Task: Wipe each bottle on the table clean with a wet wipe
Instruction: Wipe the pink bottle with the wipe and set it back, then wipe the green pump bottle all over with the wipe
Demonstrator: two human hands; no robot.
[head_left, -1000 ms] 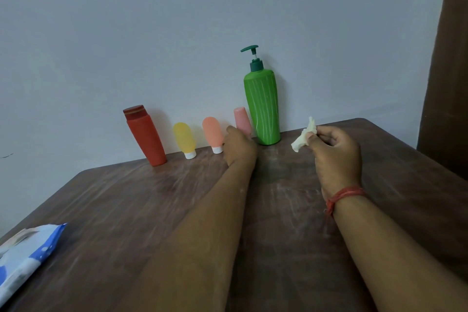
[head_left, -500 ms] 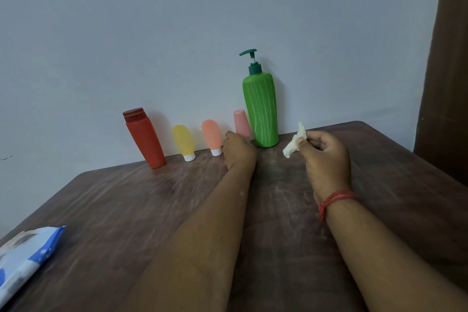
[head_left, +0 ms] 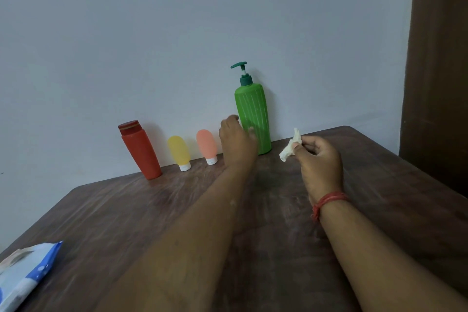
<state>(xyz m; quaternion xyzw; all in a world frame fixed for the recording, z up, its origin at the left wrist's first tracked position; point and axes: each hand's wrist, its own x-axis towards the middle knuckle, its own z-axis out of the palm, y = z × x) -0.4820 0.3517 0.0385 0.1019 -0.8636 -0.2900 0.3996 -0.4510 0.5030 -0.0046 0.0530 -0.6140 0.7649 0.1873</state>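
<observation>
A row of bottles stands against the wall: a red bottle (head_left: 140, 151), a small yellow tube (head_left: 179, 152), a small orange tube (head_left: 207, 145) and a tall green pump bottle (head_left: 253, 119). My left hand (head_left: 236, 140) reaches between the orange tube and the green bottle. Its fingers curl around the small pink bottle there, which the hand hides almost fully. The thumb lies against the green bottle's side. To the right, my right hand (head_left: 316, 159) hovers above the table, pinching a crumpled white wet wipe (head_left: 291, 147).
The dark wooden table (head_left: 278, 248) ends at the wall behind the bottles. A blue-and-white pack of wipes (head_left: 22, 276) lies at the near left corner. A brown panel (head_left: 438, 83) stands at the far right.
My left hand has risen from the tabletop and closed over the pink bottle, which is now out of sight. My right hand with the wipe has drifted slightly left.
</observation>
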